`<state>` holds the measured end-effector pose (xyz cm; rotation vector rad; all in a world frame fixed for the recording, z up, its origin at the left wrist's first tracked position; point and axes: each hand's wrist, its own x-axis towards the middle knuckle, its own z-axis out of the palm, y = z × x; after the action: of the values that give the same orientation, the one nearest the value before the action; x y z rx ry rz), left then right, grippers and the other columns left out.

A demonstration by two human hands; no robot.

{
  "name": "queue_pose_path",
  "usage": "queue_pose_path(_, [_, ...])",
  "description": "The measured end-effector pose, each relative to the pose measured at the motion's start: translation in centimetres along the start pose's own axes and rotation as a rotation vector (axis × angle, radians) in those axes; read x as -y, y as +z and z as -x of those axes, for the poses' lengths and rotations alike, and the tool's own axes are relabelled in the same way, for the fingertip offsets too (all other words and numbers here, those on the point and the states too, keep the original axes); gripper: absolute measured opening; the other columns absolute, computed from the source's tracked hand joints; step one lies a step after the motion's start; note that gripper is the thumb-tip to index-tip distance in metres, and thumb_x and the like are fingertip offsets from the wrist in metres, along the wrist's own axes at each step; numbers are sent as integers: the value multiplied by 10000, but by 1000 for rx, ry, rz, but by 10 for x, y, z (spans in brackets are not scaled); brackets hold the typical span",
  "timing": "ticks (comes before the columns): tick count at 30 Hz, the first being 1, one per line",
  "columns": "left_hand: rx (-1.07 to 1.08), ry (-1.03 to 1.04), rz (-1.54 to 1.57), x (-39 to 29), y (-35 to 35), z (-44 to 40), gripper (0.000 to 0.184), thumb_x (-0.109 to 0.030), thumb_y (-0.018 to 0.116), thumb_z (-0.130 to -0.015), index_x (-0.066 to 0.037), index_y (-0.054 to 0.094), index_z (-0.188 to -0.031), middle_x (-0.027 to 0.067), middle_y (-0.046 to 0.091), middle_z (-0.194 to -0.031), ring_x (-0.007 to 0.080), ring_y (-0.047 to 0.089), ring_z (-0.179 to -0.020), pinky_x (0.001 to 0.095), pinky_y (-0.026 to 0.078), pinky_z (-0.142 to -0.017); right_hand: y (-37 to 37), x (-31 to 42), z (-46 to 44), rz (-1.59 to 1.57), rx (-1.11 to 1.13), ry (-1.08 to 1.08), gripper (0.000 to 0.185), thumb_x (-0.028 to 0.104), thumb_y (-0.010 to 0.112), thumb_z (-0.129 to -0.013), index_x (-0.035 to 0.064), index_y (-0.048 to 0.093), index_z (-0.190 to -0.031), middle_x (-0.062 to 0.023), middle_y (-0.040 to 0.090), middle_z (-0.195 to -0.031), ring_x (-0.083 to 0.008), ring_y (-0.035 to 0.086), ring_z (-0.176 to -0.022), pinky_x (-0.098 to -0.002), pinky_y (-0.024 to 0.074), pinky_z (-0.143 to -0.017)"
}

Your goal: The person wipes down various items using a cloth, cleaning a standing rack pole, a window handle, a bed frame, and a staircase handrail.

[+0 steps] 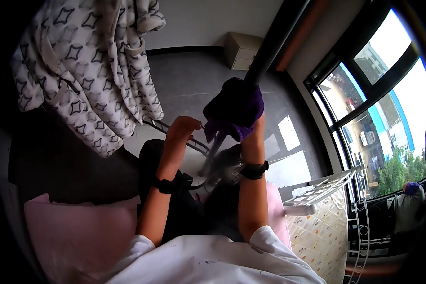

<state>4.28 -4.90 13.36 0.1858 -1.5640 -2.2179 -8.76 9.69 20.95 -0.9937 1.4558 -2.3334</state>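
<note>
A dark purple cloth [234,109] is wrapped around a slanting black pole [270,47] in front of me. My right hand [259,128] grips the cloth against the pole from the right side, and the fabric hides most of its fingers. To the left of the cloth, my left hand [183,127] hangs in the air with its fingers loosely bent and apart from the thumb. Nothing shows in it, and it does not touch the cloth. Each wrist wears a black band.
A patterned robe [80,71] hangs at upper left. A small cabinet [244,51] stands by the far wall. Pink bedding [85,227] lies at lower left. A white metal bed rail [324,187] and a patterned mattress [317,232] are at right, below a window [388,109].
</note>
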Motion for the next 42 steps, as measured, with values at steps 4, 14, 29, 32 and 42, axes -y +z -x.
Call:
queue_pose_path(4, [-64,323,-235,-22,25,-30,312,-244,528,-945,-44,534,-1184,42,604,-1100,135,531,-1111,312,386,-976,-8,0,-10,308,159,-253,354,157,672,-856,-2,521,-1134,-67,623,-930,-143,597,-803,-277,516,-721])
queue_pose_path(14, [230,204,-479,-77,44,-27,463,-144,730,-827,-33,494,-1210,55,573,-1014,112,578,-857,235,473,-762,-61,-19,-34,195,308,-231,541,128,675,-859,-38,455,-1325,-109,587,-1225,-194,558,-1097,-297,451,-948])
queue_pose_path(29, [354,89,-276,-160,27,-44,234,-136,668,-873,-68,553,-1064,-16,600,-891,39,545,-800,190,448,-738,-9,83,-20,-197,193,272,401,257,493,-944,-45,554,-1201,-127,651,-1029,-201,629,-922,-305,511,-819])
queue_pose_path(32, [450,152,-314,-158,32,-31,257,-126,676,-872,-29,551,-1075,-2,594,-911,48,545,-832,214,456,-773,4,86,-5,20,168,203,373,190,473,-949,-38,529,-1240,-112,625,-1033,-167,590,-987,-286,495,-800])
queue_pose_path(42, [121,298,-665,-154,34,-63,164,-98,676,-857,-50,550,-950,-61,526,-756,10,440,-674,177,347,-609,-10,98,-37,681,57,-146,316,-66,472,-836,2,619,-1107,-79,650,-926,-110,611,-780,-221,486,-707])
